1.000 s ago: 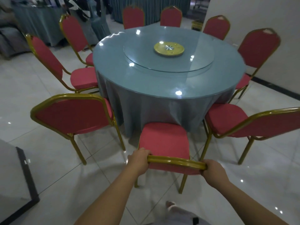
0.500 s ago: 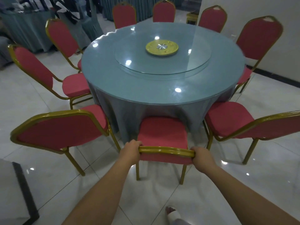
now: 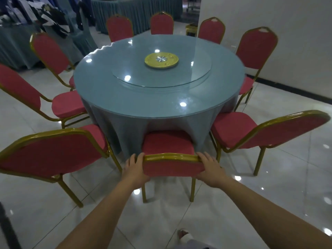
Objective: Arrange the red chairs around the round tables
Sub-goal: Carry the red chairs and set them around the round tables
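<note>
At the bottom edge, a foot (image 3: 183,234) in pale footwear on the glossy tiled floor (image 3: 269,186). Two bare forearms reaching forward from the lower corners.

Round the left corner of the nearest chair (image 3: 172,168), the left hand (image 3: 135,168): fingers curled over the gold top rail, thumb tucked behind the red back pad. On the opposite corner, the right hand (image 3: 210,169), gripping the same way with fingers hooked over the rail. Chair upright, facing the table, red seat pushed up to the hanging tablecloth (image 3: 133,130); touching the fabric or just short of it, hard to tell.

Just beside it, the left neighbour chair (image 3: 52,153), back turned outward, seat corner near the cloth. On the other side, the right neighbour chair (image 3: 280,133), angled likewise, seat close to the table skirt.

Beyond these, the round table (image 3: 158,105), blue-grey and shiny, dotted with reflections of ceiling lights. On its middle, a glass turntable (image 3: 136,76) with a gold disc (image 3: 161,59) at the centre.

Further round the rim: the second left chair (image 3: 19,87), seat tucked against the cloth; the third left chair (image 3: 50,53) behind it; at the far side the far left chair (image 3: 119,29), the far middle chair (image 3: 161,24) and the far right chair (image 3: 211,30); along the right, the tall right chair (image 3: 255,45), close to a pale wall (image 3: 287,33).

In the dim background, draped tables (image 3: 136,9) and a dark heap of fabric (image 3: 46,17), too murky to make out.
</note>
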A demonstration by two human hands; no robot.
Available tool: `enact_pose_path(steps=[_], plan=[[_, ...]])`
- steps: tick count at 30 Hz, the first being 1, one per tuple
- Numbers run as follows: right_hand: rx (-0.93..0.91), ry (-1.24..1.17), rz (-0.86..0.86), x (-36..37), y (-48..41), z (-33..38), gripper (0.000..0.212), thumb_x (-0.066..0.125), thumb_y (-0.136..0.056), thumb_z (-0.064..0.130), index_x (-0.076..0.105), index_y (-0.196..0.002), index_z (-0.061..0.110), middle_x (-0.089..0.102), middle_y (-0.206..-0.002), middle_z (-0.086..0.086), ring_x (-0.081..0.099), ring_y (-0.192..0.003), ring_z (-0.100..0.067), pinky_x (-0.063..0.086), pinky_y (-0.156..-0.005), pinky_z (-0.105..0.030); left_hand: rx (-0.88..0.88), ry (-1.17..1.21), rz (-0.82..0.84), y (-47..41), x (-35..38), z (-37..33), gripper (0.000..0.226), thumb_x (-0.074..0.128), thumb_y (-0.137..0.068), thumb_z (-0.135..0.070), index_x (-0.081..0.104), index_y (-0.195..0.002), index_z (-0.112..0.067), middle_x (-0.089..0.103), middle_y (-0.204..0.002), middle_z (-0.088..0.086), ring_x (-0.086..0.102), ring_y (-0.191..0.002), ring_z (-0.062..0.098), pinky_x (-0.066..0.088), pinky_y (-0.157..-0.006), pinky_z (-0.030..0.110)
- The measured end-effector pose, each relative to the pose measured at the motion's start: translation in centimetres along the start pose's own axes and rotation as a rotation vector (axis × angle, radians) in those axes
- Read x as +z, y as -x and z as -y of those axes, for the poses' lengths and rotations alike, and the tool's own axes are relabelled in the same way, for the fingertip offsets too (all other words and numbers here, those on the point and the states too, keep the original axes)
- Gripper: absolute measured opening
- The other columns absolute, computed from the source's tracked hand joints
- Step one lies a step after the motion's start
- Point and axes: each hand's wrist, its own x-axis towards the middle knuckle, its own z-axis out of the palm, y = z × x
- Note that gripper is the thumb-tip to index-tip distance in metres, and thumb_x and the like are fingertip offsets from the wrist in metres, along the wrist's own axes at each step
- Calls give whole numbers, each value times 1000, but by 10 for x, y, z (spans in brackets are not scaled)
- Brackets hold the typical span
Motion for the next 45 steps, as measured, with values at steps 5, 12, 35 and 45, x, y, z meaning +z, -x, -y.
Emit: enact_pose_path(steps=[5,12,35,45], plan=[[25,-257,-107,23,87,-30,83,71,-88,31,22,-154,36,16,-164,4,23,-148,-19,26,-119,-39,198,45,-134,44,23,-8,90,71,-79,-33,22,-155,-30,17,-161,3,12,-148,27,17,-121,41],[178,-268,-240,0,161,-92,67,66,-93,33,32,-150,34,27,-161,5,30,-146,-17,28,-117,-36,526,239,-19,82,69,-87,62,67,-85,-21,46,-143,-29,35,-152,-1,25,-142,18,22,-117,32],[123,-424,-354,-209,128,-431,77,70,-85,47,32,-151,33,23,-161,6,25,-146,-15,28,-116,-38,353,234,175,26,197,-460,77,74,-85,-25,33,-149,-29,36,-151,2,38,-136,17,33,-112,34],[-12,-355,-355,-320,10,-487,81,74,-83,40,31,-152,34,20,-161,5,25,-146,-17,28,-115,-35,269,244,48,-119,206,-567,106,89,-68,-33,26,-153,-23,32,-151,9,34,-139,27,35,-114,46]])
